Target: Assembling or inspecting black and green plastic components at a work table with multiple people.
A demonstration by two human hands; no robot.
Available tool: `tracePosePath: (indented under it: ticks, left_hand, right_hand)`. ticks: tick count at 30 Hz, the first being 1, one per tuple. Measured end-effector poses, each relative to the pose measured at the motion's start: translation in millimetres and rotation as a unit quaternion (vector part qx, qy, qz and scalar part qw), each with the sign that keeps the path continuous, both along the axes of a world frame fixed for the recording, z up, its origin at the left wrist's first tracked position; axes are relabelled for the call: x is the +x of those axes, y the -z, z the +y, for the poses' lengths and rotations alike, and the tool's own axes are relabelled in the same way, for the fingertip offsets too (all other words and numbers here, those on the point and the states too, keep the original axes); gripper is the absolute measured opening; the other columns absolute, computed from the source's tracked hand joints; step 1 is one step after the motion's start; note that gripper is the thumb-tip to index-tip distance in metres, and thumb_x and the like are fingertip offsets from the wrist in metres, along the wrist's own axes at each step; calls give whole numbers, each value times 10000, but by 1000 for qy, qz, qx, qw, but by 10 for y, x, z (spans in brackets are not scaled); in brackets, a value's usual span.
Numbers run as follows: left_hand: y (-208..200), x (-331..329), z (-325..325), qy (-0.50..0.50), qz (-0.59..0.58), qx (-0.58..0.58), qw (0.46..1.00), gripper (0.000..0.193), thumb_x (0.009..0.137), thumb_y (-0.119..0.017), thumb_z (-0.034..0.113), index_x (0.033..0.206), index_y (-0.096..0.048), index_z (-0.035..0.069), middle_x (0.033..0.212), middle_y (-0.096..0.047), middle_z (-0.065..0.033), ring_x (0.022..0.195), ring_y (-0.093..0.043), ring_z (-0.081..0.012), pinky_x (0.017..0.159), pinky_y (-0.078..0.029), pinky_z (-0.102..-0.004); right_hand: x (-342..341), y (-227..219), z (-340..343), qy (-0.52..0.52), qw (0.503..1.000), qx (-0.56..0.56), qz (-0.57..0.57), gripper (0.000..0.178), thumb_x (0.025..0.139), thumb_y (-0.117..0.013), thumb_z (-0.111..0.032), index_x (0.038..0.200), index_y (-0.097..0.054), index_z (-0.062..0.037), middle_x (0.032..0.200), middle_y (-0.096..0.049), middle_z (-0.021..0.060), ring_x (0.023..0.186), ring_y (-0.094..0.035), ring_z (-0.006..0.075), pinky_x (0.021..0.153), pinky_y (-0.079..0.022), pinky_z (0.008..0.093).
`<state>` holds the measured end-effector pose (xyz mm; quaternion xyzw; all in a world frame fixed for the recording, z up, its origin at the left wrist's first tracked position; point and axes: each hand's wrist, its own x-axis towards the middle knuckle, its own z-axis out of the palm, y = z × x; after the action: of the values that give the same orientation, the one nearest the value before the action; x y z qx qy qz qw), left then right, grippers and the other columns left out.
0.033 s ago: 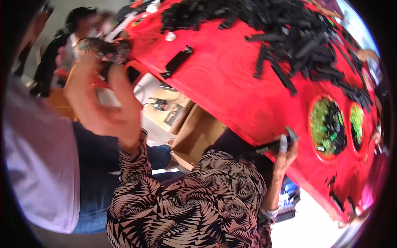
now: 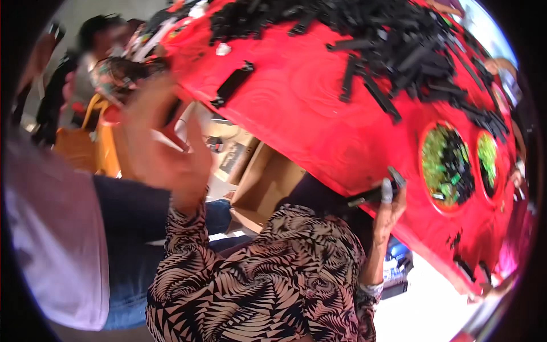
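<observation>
Pinching a slim black piece (image 2: 364,198) in the right hand (image 2: 392,208) over the red surface's (image 2: 307,114) near edge, perhaps to leave one end free. Raising the left hand (image 2: 165,162) at left, blurred, thumb and fingers apparently spread, nothing visibly held. Beyond, seeing a black heap (image 2: 399,54), likely piled for reach; at right, round red trays (image 2: 449,208), probably confining small green and black bits (image 2: 447,162).

Left hand (image 2: 174,166) blurred, loosely spread

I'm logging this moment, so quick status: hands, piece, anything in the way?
Left hand raised, blurred, hold unclear. Right hand gripping black piece by table edge. Black pile farther off, touching neither hand.
</observation>
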<state>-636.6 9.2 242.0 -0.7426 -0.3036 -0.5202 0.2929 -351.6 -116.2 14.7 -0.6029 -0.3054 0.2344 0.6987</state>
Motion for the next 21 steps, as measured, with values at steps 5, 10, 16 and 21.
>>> tracePosePath:
  ticks: [5, 10, 16, 21]
  left_hand:
    - [1268, 1107, 29, 378, -12, -764, 522, 291, 1019, -440, 216, 1141, -597, 4, 996, -643, -71, 943, -612, -149, 861, -471, -273]
    - [1547, 1577, -264, 442, -52, -891, 93, 558, 1043, -279, 461, 1294, -491, 10, 1018, -641, -129, 873, -650, -192, 793, -536, -300]
    - [1762, 1701, -341, 495, -162, -850, -81, 564, 1031, -313, 473, 1318, -460, 10, 992, -637, -162, 691, -624, -196, 612, -497, -281]
    - [1693, 1639, -277, 506, -241, -825, -76, 560, 1033, -318, 457, 1340, -460, 11, 951, -615, -103, 753, -589, -175, 664, -479, -290]
  right_hand:
    - [120, -334, 17, -50, 983, -21, 174, 365, 984, -542, -307, 1248, -566, -57, 732, -641, 37, 433, -449, 44, 383, -324, 191]
    - [339, -529, 52, -64, 980, 1, 186, 365, 984, -535, -282, 1246, -557, -29, 744, -650, 67, 447, -451, 45, 381, -330, 190]
    - [386, -639, 100, -125, 970, 16, 207, 387, 977, -540, -262, 1275, -539, -15, 801, -665, 90, 506, -486, 61, 428, -376, 202]
    - [375, -552, 118, -95, 984, 50, 145, 477, 982, -521, -296, 1350, -459, 2, 1033, -665, 129, 731, -591, 117, 537, -468, 236]
